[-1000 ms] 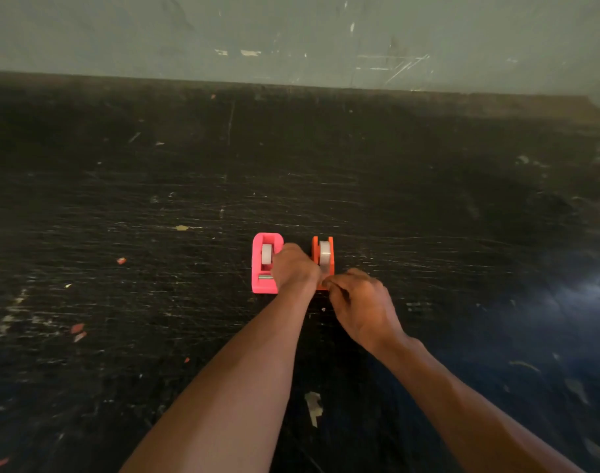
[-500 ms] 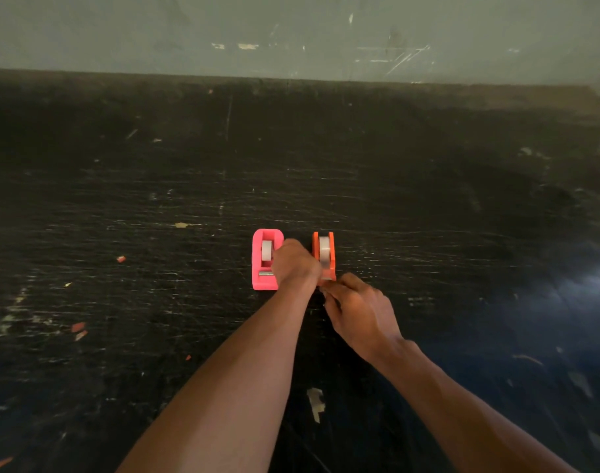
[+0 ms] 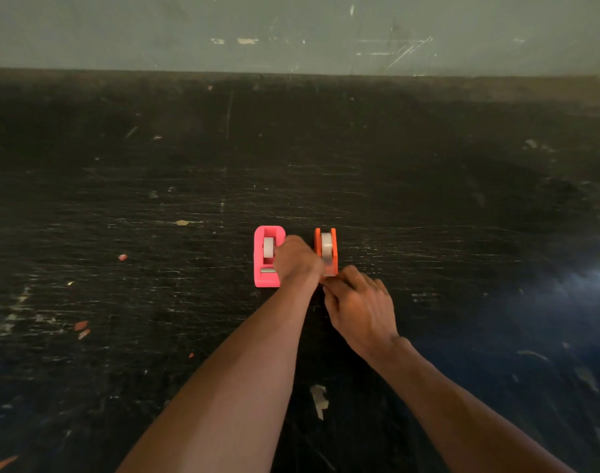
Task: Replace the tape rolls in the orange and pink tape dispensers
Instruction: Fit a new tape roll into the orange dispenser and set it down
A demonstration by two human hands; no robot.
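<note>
A pink tape dispenser and an orange tape dispenser stand side by side on the dark table, each holding a whitish tape roll. My left hand sits as a closed fist between the two, pressed against the orange dispenser's left side and covering part of the pink one's right edge. My right hand is just in front of the orange dispenser, with its fingertips pinched together at the dispenser's front cutter end. What lies between those fingertips is hidden.
The black tabletop is scratched and dotted with small paint flecks and scraps, with a pale scrap between my forearms. A grey-green wall closes off the far edge of the table.
Both hands stay at the orange dispenser. The right hand's fingers have shifted only slightly at its front end.
</note>
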